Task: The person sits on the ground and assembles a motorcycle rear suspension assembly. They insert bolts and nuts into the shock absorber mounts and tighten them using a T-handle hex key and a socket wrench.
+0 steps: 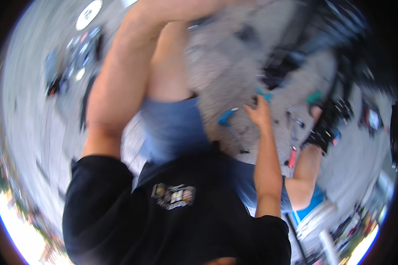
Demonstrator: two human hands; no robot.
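Step in hand, as I read it: a reach toward small tools lying on the grey floor (225,66), w/ nothing picked up yet.

The right hand (258,112) is stretched forward, arm nearly straight from the black sleeve up to the wrist. Palm faces down, fingers extended and loosely together, thumb set off to the left. It looks empty. The fingertips are at or just short of a teal-handled tool (264,94), but motion blur makes it hard to tell whether they touch. A blue-handled tool (227,117) lies just left of the hand, and a red-handled tool (292,157) sits right of the forearm, nearer the body.

The left hand is out of view. Its forearm (115,79) rises steeply to the top edge and leaves the frame, so I can't tell if that hand is spread or gripping.

A pickup from here would call for the fingers to curl round the teal handle, w/ the wrist dropping a bit lower. The hand sits close to the blue tool, so the approach should stay narrow.

The person wears a black shirt (172,221) and blue shorts (172,128) and seems seated low. More dark gear (75,57) lies well apart at upper left.
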